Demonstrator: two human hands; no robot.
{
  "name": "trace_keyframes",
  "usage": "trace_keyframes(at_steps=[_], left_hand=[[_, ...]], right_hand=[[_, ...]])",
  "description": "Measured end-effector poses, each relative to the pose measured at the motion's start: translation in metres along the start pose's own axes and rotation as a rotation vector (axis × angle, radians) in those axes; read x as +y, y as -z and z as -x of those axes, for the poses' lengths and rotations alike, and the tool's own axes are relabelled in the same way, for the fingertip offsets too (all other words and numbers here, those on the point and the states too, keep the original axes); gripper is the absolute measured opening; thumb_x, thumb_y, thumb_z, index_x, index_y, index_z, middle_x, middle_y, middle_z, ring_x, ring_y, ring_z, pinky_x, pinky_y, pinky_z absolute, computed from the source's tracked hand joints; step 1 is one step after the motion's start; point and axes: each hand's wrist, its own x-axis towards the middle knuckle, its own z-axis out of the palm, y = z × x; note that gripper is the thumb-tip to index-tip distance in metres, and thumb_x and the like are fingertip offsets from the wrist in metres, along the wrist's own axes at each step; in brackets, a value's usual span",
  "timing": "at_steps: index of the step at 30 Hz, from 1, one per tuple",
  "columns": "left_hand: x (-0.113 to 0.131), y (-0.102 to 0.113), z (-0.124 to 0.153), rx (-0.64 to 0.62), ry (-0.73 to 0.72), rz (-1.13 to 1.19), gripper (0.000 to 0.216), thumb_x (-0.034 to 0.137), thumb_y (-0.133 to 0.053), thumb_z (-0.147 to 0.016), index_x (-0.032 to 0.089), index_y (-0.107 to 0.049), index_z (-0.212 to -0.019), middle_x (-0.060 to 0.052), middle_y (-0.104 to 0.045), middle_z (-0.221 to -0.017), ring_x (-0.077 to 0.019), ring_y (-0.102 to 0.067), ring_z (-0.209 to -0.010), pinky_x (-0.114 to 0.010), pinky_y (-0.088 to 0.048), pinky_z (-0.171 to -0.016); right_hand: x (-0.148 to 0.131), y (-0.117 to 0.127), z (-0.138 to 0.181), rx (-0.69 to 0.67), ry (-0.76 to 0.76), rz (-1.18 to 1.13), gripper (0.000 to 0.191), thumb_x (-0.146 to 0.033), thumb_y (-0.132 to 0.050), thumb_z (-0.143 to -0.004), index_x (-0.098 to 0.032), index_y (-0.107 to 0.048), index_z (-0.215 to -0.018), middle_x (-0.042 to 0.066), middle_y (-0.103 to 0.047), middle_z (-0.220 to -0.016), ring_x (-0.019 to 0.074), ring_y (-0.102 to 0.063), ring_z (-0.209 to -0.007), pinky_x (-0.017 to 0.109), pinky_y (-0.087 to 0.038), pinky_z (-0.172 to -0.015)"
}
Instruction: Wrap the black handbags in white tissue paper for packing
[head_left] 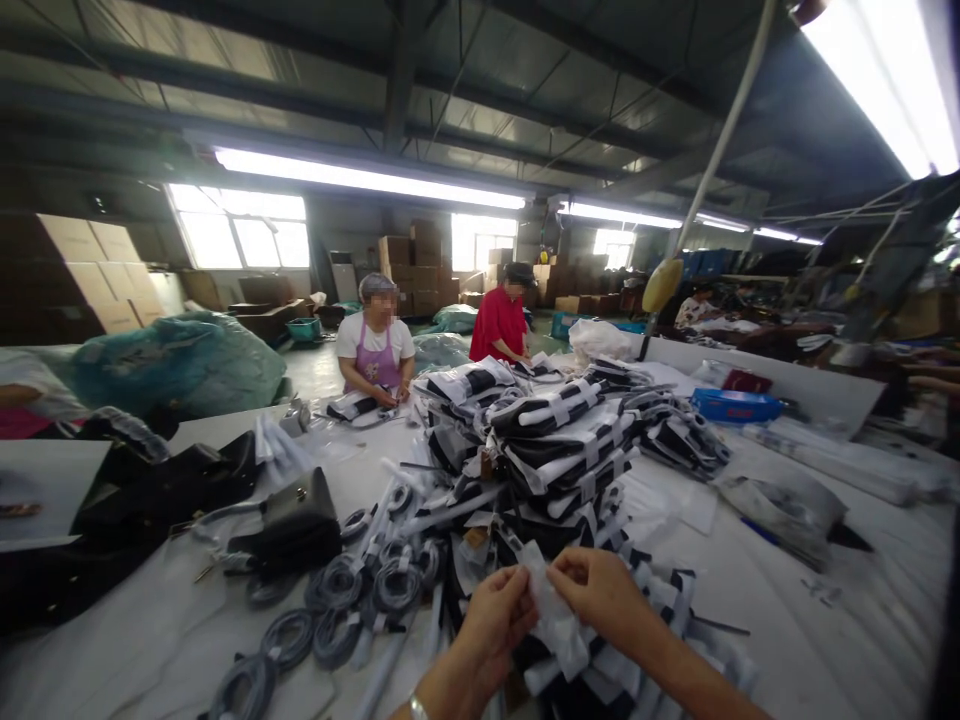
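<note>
My left hand (495,615) and my right hand (600,590) are close together low in the middle of the view. Both pinch a small clear plastic bag (551,610), fingers closed on its upper edge. Under the hands lie black-and-white striped folded items (637,640). A large heap of the same striped bundles (555,440) rises just behind. Left of my hands lie several coiled grey cables (352,590) wrapped in plastic.
Black bags (289,525) sit on the white table (825,620) to the left. A blue tray (735,405) stands far right. Two people work at the table's far side, one in a pink apron (375,350), one in red (499,320). Cardboard boxes line the back.
</note>
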Motion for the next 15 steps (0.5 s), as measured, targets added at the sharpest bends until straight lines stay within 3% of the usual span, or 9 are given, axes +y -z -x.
trace_keyframes(at_steps=[5, 15], left_hand=[[-0.004, 0.005, -0.014, -0.023, 0.044, 0.101, 0.008, 0.021, -0.068, -0.085, 0.014, -0.067, -0.082, -0.004, -0.074, -0.077, -0.0114, -0.069, -0.067, -0.021, -0.054, -0.066], [-0.003, 0.005, -0.039, -0.048, 0.067, 0.256, 0.011, 0.016, -0.062, -0.089, 0.013, -0.064, -0.079, -0.002, -0.072, -0.074, -0.0115, -0.069, -0.067, -0.025, -0.055, -0.071]], right_hand=[[0.001, -0.006, -0.011, 0.037, 0.044, 0.167, 0.026, -0.031, -0.054, -0.081, -0.018, -0.073, -0.069, 0.003, -0.071, -0.061, 0.0184, -0.063, -0.059, 0.027, -0.039, -0.056], [-0.004, -0.014, -0.030, 0.058, 0.059, 0.368, 0.027, -0.030, -0.051, -0.084, -0.020, -0.072, -0.070, 0.003, -0.072, -0.064, 0.0184, -0.066, -0.062, 0.027, -0.041, -0.059]])
